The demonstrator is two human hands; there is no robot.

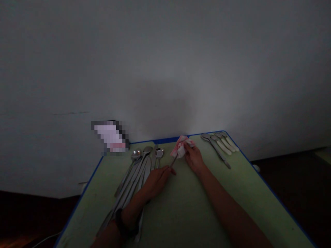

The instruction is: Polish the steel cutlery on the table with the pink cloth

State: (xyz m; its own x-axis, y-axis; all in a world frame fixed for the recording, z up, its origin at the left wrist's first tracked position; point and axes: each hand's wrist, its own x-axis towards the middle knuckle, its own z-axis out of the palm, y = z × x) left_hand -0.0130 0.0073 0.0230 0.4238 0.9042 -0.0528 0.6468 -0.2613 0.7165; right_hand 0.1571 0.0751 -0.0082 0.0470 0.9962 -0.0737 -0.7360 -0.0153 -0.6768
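Note:
My left hand [159,177] is closed round the handle of a thin metal piece of cutlery [174,161]. The far end of that piece goes into a pink-and-white cloth [178,148], so I cannot tell its kind. My right hand [193,156] pinches the cloth around that end, just above the table. Beside and under my left forearm lies a pile of metal cutlery [129,187] with long handles, among them several spoons such as a shiny round one [136,155].
At the back right of the green table [181,213] lie a metal spoon [217,151] and several white-handled pieces [224,146]. A phone-like object [111,136], blurred out, leans at the back left corner. A grey wall [165,69] stands behind the table.

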